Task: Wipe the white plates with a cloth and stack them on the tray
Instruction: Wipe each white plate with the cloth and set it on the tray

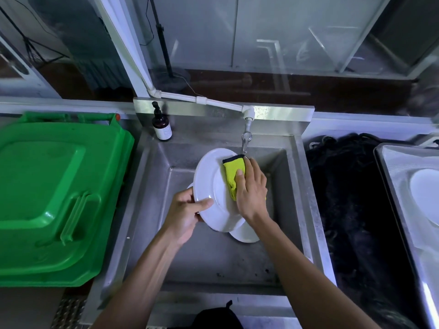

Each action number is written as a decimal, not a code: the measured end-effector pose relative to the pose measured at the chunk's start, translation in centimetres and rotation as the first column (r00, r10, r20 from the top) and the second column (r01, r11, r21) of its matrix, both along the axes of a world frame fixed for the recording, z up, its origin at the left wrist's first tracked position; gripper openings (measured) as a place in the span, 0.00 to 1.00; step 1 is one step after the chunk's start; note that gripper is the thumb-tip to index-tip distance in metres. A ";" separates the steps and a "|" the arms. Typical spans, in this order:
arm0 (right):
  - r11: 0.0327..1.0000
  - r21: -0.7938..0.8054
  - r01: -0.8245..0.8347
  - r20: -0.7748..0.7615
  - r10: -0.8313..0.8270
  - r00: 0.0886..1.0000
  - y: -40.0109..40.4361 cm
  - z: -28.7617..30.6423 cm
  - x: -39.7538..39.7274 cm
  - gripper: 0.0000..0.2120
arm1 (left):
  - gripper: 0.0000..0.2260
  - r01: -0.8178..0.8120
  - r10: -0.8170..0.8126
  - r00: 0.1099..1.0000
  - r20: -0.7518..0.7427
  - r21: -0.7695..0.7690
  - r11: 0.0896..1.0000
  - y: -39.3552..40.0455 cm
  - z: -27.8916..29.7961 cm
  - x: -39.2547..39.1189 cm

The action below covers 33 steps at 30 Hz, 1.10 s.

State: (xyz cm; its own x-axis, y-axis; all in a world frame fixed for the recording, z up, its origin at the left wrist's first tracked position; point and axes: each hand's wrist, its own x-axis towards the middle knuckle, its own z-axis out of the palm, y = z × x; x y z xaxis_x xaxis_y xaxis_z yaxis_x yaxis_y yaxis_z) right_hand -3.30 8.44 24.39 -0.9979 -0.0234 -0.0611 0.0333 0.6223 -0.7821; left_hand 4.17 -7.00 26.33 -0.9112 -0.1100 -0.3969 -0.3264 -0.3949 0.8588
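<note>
Over the steel sink [147, 186] I hold a white plate [209, 181] tilted on edge. My left hand [185, 214] grips its lower left rim, thumb on the face. My right hand [251, 188] presses a yellow cloth [234, 174] with a dark edge against the plate's right side. Another white plate [245, 233] lies in the basin below, mostly hidden by the held one. On the far right a metal tray [389, 176] carries a white plate [425, 193], cut off by the frame edge.
A tap [246, 136] hangs just behind the held plate. A dark pump bottle [162, 125] stands at the sink's back left corner. A green bin lid [57, 191] fills the left side. A black mass [349, 210] lies between sink and tray.
</note>
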 end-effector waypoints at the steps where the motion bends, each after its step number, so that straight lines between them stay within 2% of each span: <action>1: 1.000 -0.005 0.016 0.006 -0.016 1.000 -0.4 -0.1 0.5 0.23 | 0.20 -0.015 0.015 1.000 0.002 0.006 1.000 0.0 0.0 -0.1; 10: 0.997 0.008 0.082 0.075 -0.083 0.994 -2.9 -0.1 3.9 0.25 | 0.16 -0.074 0.072 0.997 0.028 0.108 0.991 0.0 -0.6 -0.7; 22: 0.970 -0.155 0.185 0.106 -0.170 0.980 -3.3 -0.9 7.3 0.27 | 0.19 -0.179 0.166 0.984 0.069 0.340 0.923 0.6 -1.0 -1.0; 27: 0.949 -0.206 0.238 0.121 -0.217 0.969 -2.8 -1.1 7.0 0.27 | 0.13 -0.144 0.153 0.988 0.008 0.389 0.910 -0.3 -1.6 -1.3; 33: 0.941 -0.220 0.257 0.049 -0.252 0.966 -1.3 0.1 5.0 0.26 | 0.14 -0.104 0.128 0.992 -0.019 0.475 0.874 -1.8 -2.4 -1.6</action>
State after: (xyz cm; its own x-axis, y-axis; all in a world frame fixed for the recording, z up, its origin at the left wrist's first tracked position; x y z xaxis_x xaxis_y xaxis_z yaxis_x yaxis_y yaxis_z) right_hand 1.71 7.17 24.46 -0.9710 0.2156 -0.1034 0.1846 0.4008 -0.8974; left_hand 2.62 -8.78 23.97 -0.9229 -0.0264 -0.3841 -0.2162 -0.7898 0.5740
